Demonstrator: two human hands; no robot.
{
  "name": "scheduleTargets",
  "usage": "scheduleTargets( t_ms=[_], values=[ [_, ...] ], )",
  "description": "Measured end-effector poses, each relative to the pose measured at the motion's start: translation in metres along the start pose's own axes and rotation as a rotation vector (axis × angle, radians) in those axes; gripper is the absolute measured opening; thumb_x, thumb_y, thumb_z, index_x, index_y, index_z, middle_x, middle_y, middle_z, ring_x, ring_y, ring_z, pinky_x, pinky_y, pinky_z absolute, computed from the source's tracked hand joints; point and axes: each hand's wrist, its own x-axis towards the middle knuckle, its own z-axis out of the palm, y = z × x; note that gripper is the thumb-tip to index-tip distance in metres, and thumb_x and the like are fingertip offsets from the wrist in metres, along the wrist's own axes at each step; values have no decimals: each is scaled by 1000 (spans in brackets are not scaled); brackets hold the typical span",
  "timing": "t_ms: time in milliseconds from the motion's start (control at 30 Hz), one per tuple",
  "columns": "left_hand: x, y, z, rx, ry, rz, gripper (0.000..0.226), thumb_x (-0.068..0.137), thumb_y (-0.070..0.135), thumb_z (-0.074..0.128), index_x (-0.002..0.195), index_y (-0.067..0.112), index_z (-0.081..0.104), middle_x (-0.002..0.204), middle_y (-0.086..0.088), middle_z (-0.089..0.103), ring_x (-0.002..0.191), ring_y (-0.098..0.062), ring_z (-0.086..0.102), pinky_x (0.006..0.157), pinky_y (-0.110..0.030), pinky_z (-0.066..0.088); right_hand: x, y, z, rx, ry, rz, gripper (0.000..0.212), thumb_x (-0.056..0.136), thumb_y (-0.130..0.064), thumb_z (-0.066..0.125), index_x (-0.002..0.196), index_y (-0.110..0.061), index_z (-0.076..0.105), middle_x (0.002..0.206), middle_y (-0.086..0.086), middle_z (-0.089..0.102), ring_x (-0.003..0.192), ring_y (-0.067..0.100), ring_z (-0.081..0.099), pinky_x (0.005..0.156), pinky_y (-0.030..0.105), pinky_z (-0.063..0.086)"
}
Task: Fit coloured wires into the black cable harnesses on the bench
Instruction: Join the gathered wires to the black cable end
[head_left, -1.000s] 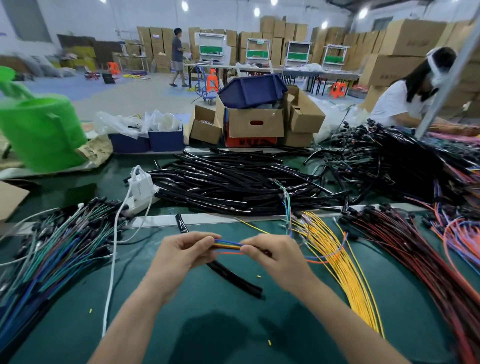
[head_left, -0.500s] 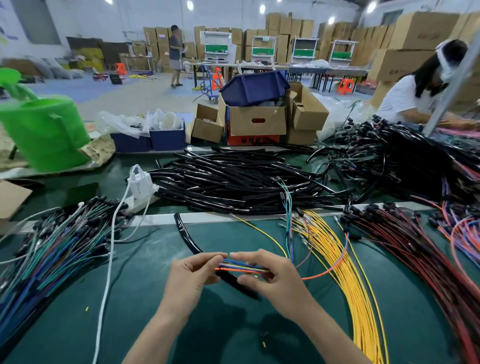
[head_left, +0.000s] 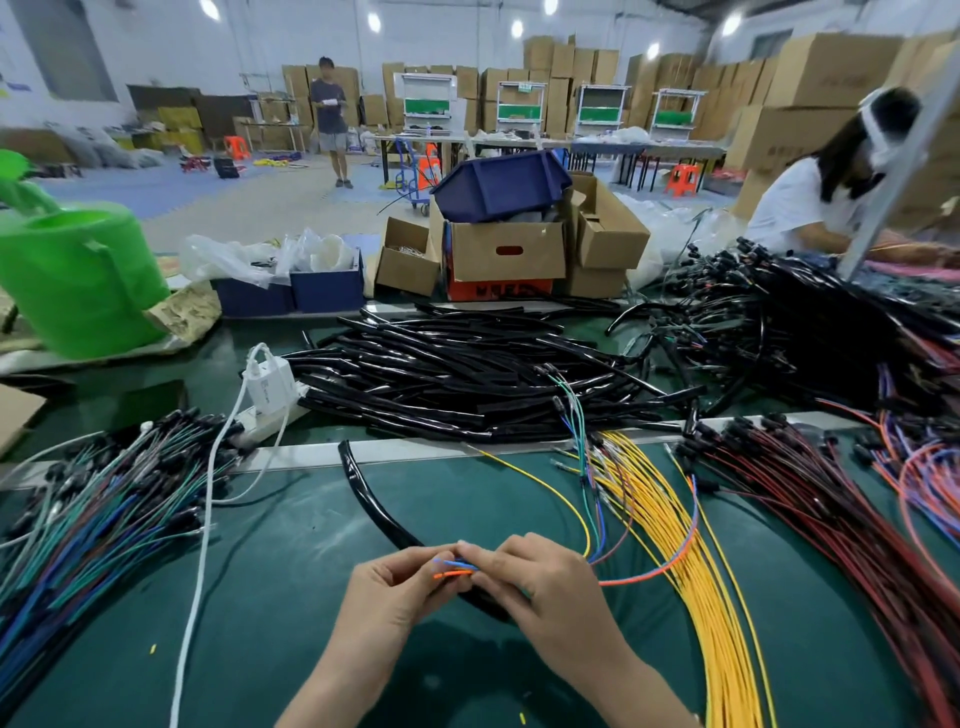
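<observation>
left hand (head_left: 395, 587): fingers curled narrow, pinched coloured wires (head_left: 453, 567) at tips | right hand (head_left: 545, 587): fingers curled, gripped same wires | black harness (head_left: 374, 506): passed under hands, grip unclear

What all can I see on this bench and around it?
black tubes: many, black, piled mid-bench
single black tube: one, black, curving across near centre
yellow wires: many, yellow, near right
red wires: many, red and black, far right
green-blue wires: many, green and blue, left
held wires: few, blue and orange, front centre
charger: one, white, left of the pile
bucket: one, green, far left
cardboard boxes: several, brown, behind the pile
bin: one, blue, atop a box
standing person: one, dark top, back
seated person: one, white top, far right
left hand: pinching held wires
right hand: gripping held wires
</observation>
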Motion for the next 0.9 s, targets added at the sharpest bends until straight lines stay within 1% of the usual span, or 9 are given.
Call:
scheduleTargets(
  t_ms=[100,200,267,333,433,533,633,767,900],
  values=[
    [2,4,-4,-88,-35,-69,24,76,15,61,88,1,75,94,-29,69,83,-31,72,66,-21,57,1,1,2,72,32,51,27,91,-28,59,115,-24,70,72,-2,61,67,15,57,60,31,48],
    [1,7,-10,-251,-45,-203,34,82,26,55,93,1,75,98,-26,70,86,-28,72,65,-21,58,1,0,2,200,75,111,26,86,-24,64,110,-20,72,71,-2,60,64,5,52,60,20,43],
    [0,6,-11,-351,-50,-271,32,84,22,54,88,-2,75,95,-22,71,81,-25,72,59,-19,57,1,0,2,290,71,141,26,85,-25,64,109,-19,72,73,-1,62,64,1,51,62,15,41],
    [-2,4,-10,-405,-57,-300,26,80,14,56,84,-3,75,90,-21,72,75,-22,72,56,-19,56,1,1,1,321,52,165,27,84,-25,64,109,-19,72,75,-2,64,65,2,54,63,15,42],
    [-1,2,-8,-390,-51,-294,21,73,8,59,82,-2,76,82,-17,72,64,-16,70,55,-18,56,1,1,1,310,13,172,27,84,-21,66,110,-18,72,78,-3,66,67,3,57,64,16,43],
    [0,0,-7,-389,-28,-281,22,72,12,59,75,-1,76,74,-12,70,56,-11,66,53,-16,55,0,1,1,343,-22,180,26,85,-16,67,110,-18,72,80,-4,68,69,5,59,65,19,45],
    [0,1,-7,-417,-13,-287,27,72,18,58,73,-2,76,72,-14,69,57,-11,66,51,-16,55,1,0,1,378,-18,205,25,84,-11,69,108,-16,73,82,-4,69,70,5,60,66,16,44],
    [-1,1,-7,-435,-27,-307,19,70,6,58,72,-2,75,73,-14,70,56,-11,66,50,-15,54,1,-1,0,416,-25,213,25,83,-9,70,107,-16,73,82,-5,69,70,7,61,67,18,45],
    [-1,-2,-9,-266,-10,-210,15,66,2,63,72,2,76,75,-11,72,59,-9,67,54,-14,54,0,1,0,408,-73,206,26,84,-9,69,109,-17,72,82,-9,67,71,0,58,68,13,42]
  ],
)
